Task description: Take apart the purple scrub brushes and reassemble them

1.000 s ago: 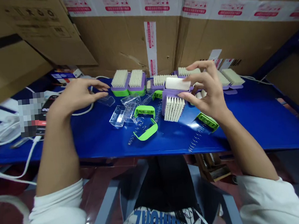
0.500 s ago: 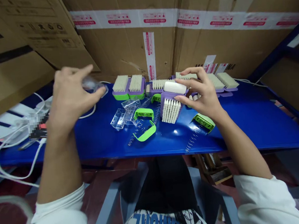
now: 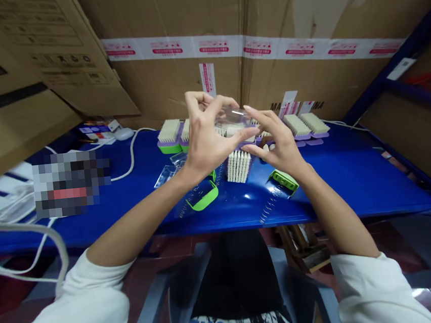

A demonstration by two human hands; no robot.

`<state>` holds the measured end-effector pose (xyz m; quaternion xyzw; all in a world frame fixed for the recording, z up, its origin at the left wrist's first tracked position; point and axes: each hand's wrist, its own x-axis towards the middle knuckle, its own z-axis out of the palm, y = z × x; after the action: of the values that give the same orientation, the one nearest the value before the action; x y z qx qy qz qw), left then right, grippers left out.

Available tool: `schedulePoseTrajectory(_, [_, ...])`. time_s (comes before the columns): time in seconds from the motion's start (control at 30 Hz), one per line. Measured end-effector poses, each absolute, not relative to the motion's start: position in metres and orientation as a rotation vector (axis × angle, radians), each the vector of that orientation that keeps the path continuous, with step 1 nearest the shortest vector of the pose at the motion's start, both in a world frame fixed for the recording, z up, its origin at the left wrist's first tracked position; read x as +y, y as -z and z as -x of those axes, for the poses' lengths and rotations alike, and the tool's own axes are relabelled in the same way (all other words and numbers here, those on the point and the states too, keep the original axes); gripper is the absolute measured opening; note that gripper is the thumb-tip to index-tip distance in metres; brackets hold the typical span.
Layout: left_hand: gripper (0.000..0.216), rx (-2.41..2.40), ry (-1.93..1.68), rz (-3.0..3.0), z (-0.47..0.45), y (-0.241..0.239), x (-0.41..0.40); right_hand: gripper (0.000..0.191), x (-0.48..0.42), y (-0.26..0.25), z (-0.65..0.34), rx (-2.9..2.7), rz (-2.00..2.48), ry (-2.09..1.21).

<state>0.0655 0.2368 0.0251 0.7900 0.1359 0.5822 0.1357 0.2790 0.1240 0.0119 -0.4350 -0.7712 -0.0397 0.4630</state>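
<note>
My left hand (image 3: 206, 137) pinches a clear plastic cover (image 3: 234, 115) between thumb and fingers. The cover is right above a brush (image 3: 239, 167) with purple body and white bristles pointing down toward me, whose white block partly shows behind my thumb. My right hand (image 3: 277, 143) grips this brush from the right side, its fingertips close to the cover. Whether the cover touches the white block I cannot tell. Below my left hand lie a green bracket (image 3: 205, 199) and clear plastic covers (image 3: 164, 176). Another green bracket (image 3: 284, 181) is below my right hand.
More brushes stand bristles-up at the back, some at left (image 3: 169, 132) and some at right (image 3: 296, 125). Coil springs (image 3: 268, 210) lie near the front edge of the blue table (image 3: 340, 185). White cables (image 3: 47, 238) run along the left; cardboard (image 3: 162, 80) walls the back.
My left hand has moved right with the clear plastic cover, from the left side to over the brush. My right hand still grips the brush. The view has shifted slightly.
</note>
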Motion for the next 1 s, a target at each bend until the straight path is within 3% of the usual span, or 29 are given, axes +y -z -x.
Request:
schedulePoseTrajectory(0.13, [0.062,0.332,-1.648,-2.237,-0.065,-0.022,0.243,0.077,0.119,-0.018,-0.276,-1.914,1.106,0.106])
schedulePoseTrajectory(0.3, [0.046,0.196,-1.486,-2.338,-0.052,-0.017,0.247,0.058,0.12,-0.019,-0.278,-1.947,1.061,0.16])
schedulePoseTrajectory(0.53, [0.071,0.193,-1.094,-2.307,-0.023,-0.017,0.255,0.066,0.121,-0.021,-0.285,-2.015,1.013,0.121])
schedulePoseTrajectory(0.77, [0.063,0.247,-0.959,-2.087,-0.019,-0.023,0.253,0.06,0.115,-0.025,-0.282,-1.999,1.117,0.015])
schedulePoseTrajectory(0.83, [0.062,0.308,-0.961,-2.034,-0.02,-0.021,0.254,0.065,0.118,-0.023,-0.282,-1.996,1.147,0.006])
schedulePoseTrajectory(1.0, [0.069,0.356,-1.246,-1.988,-0.024,-0.011,0.275,0.1,0.122,-0.015,-0.28,-1.899,1.138,-0.043])
